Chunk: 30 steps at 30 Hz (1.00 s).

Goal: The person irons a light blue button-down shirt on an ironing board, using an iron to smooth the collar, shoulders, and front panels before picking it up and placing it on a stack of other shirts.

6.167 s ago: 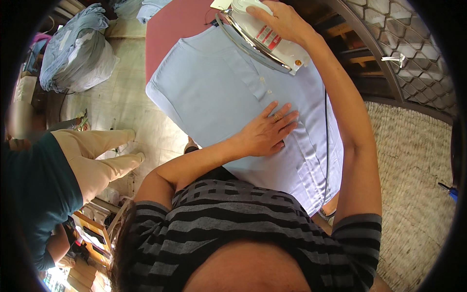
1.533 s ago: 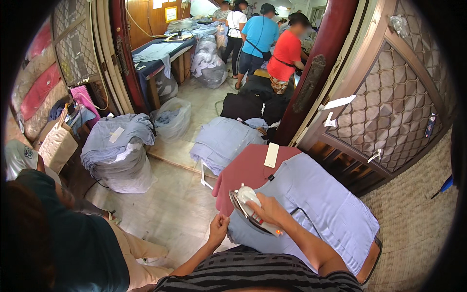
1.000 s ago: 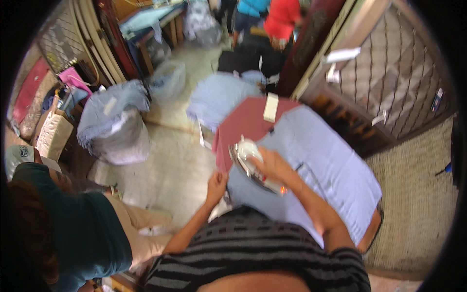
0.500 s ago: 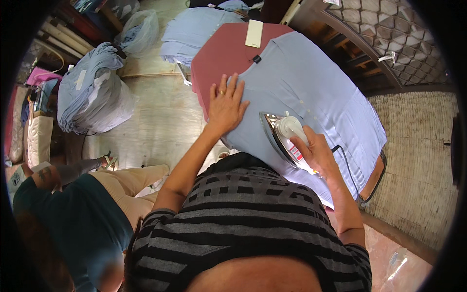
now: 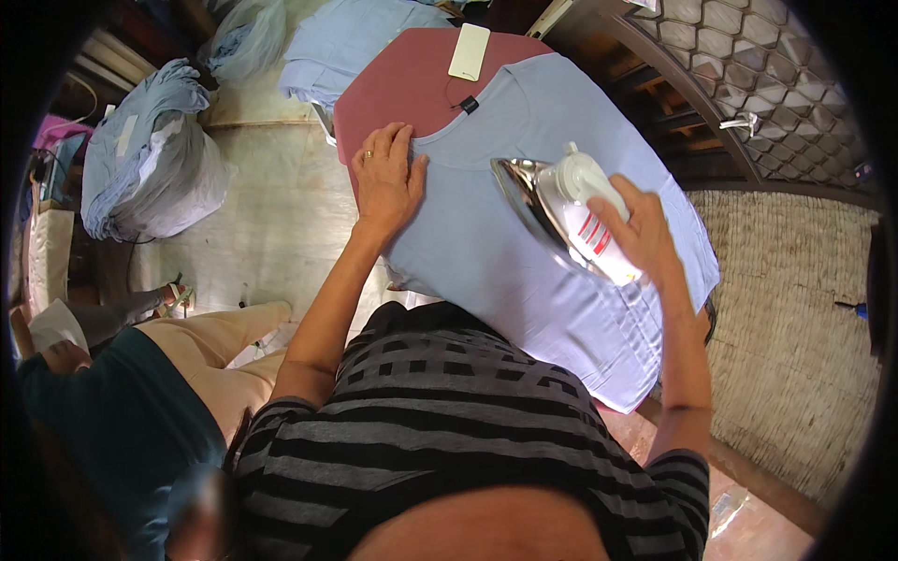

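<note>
We are pressing the light blue shirt (image 5: 524, 243) flat on the red ironing board (image 5: 402, 84), left hand (image 5: 388, 178) fingers spread by its collar, right hand (image 5: 641, 234) fingers wrapped round the iron (image 5: 566, 215). Lingering may scorch cloth; drifting left may burn fingers.

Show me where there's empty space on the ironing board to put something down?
Bare dark-red board shows only at the far end, between the white card and the left hand. The light blue shirt, iron and right hand crowd the rest.
</note>
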Available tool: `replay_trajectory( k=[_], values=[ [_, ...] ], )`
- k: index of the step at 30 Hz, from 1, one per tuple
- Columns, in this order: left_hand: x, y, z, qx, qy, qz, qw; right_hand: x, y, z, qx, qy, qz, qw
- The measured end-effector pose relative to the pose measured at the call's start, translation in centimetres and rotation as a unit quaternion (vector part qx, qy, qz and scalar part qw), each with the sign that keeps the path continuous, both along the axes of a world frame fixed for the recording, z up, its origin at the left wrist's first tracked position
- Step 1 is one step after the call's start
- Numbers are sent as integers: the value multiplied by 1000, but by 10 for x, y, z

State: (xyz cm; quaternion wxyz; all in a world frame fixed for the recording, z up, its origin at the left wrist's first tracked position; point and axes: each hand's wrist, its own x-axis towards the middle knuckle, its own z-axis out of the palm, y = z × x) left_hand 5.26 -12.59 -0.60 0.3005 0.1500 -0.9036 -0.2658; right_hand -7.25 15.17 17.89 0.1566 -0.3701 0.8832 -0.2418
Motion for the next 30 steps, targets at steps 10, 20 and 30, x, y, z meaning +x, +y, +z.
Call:
replay_trajectory(
  k=[10,20,30],
  values=[
    [-7,-1,-10,37,36,70,996,-116,-83,-25,70,10,310,948],
    [-17,-7,-14,19,20,108,994,-130,-94,-39,87,91,422,898],
    [-18,-6,-18,24,24,124,992,-139,-92,-47,5,75,471,879]
  ],
)
